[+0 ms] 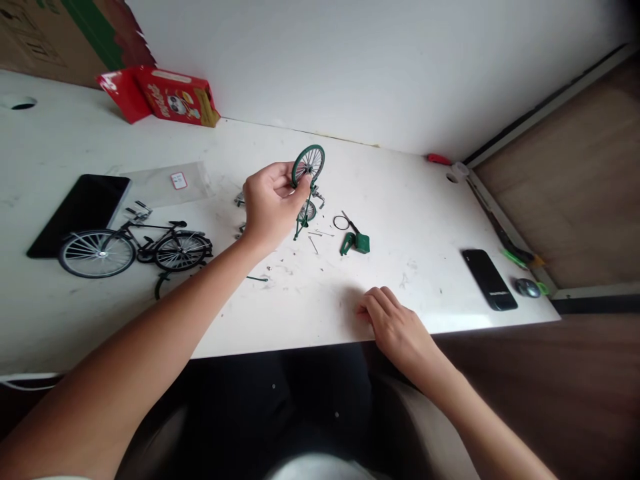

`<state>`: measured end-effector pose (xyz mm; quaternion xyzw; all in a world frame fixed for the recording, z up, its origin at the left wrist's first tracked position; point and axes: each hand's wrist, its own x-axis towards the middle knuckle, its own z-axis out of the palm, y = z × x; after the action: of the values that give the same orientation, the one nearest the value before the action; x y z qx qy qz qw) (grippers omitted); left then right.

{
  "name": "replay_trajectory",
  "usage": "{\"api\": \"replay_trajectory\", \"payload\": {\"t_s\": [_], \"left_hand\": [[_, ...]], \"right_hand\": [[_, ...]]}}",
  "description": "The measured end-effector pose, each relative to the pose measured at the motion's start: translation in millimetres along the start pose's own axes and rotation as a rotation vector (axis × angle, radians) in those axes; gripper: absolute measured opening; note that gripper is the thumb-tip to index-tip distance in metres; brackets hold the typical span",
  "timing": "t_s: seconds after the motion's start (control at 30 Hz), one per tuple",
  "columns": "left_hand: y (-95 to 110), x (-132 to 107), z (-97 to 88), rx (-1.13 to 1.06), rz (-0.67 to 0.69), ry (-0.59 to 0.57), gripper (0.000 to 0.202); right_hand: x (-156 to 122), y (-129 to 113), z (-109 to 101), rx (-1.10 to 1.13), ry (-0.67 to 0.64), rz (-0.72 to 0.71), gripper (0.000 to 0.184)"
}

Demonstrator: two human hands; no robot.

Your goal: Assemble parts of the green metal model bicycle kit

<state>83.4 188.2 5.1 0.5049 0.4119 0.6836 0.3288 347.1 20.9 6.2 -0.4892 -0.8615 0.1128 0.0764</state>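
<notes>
My left hand (275, 207) is closed around part of a small model bicycle, with a green-rimmed spoked wheel (309, 165) upright at the fingertips. Just below the fingers are a thin green bicycle frame (302, 225) and a second small wheel (311, 211); whether these hang from the held wheel or touch the table, I cannot tell. Near the table's front edge rests my right hand (395, 327), its fingers curled in and nothing visible in them. Between the hands lie small green parts (362, 243), a dark ring (341, 222) and several thin pins (313, 245).
A black model bicycle (150, 247) stands at left, beside a dark tablet or phone (75, 213) and a clear plastic bag (165, 185). Behind are a red box (180, 97) and a cardboard carton (45, 40). Another black phone (490, 280) lies at right.
</notes>
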Motion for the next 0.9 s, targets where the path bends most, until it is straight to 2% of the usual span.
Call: {"api": "replay_trajectory", "payload": {"t_s": [0.07,0.17,0.27,0.37,0.43,0.57,0.7,0.9], "left_hand": [[2,0,-0.1,-0.002,-0.003,0.000,0.009],[5,0,-0.2,-0.001,-0.009,0.004,0.010],[5,-1,-0.2,-0.006,-0.014,0.000,0.011],[5,-2,0.0,-0.001,-0.023,-0.004,0.012],[5,-2,0.0,0.007,-0.030,-0.003,0.012],[5,0,-0.6,0.009,-0.027,-0.003,0.009],[3,-1,-0.4,-0.004,-0.065,-0.006,0.011],[8,-13,5.9,-0.032,-0.128,-0.076,0.017]], "right_hand": [[10,4,-10,0.217,0.079,0.030,0.017],[36,9,-27,0.483,0.290,0.129,0.004],[74,14,-37,0.702,0.402,0.088,0.009],[116,19,-39,0.790,0.426,0.017,0.013],[141,23,-39,0.806,0.500,-0.016,0.017],[181,26,-36,0.896,0.521,-0.062,0.021],[197,24,-27,0.957,0.500,-0.069,0.024],[181,21,-19,0.986,0.524,-0.091,0.017]]}}
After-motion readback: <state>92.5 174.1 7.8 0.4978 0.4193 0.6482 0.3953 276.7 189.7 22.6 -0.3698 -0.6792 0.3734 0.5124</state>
